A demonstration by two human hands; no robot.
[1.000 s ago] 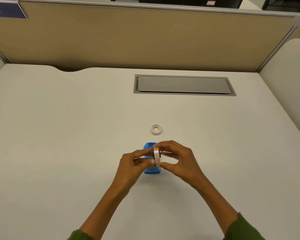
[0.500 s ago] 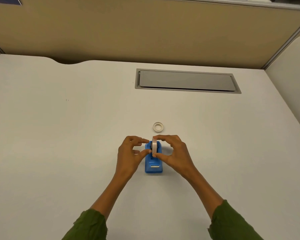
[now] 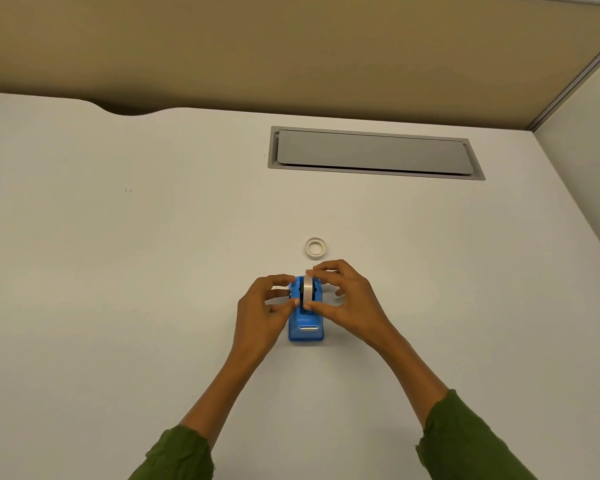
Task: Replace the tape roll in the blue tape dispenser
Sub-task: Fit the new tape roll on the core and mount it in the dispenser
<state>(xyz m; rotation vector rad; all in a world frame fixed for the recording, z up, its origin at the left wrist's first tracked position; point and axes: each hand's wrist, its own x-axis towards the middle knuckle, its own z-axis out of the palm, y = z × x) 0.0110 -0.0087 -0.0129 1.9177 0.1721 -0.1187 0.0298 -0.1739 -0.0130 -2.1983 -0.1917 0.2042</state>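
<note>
With right hand (image 3: pixel 350 303) fingertips pinching the upright tape roll (image 3: pixel 307 289) top and bottom, and left hand (image 3: pixel 262 306) fingers touching its side, press evenly until it seats in the blue dispenser (image 3: pixel 306 323) on the desk (image 3: pixel 118 271).

One view only, from the camera on my head. It looks forward and steeply down onto the white desk (image 3: pixel 153 271), wide-angle, edges bowed. Beige partition (image 3: pixel 291 46) runs across the top of the frame; the grey cable hatch (image 3: pixel 374 154) sits upper right of centre. My forearms enter from the bottom edge, green sleeves (image 3: pixel 465 441) at the lower corners. My left hand (image 3: pixel 260 306) and right hand (image 3: pixel 350 299) meet just below centre, near to the lens, arm's reach. No second view to compare.
</note>
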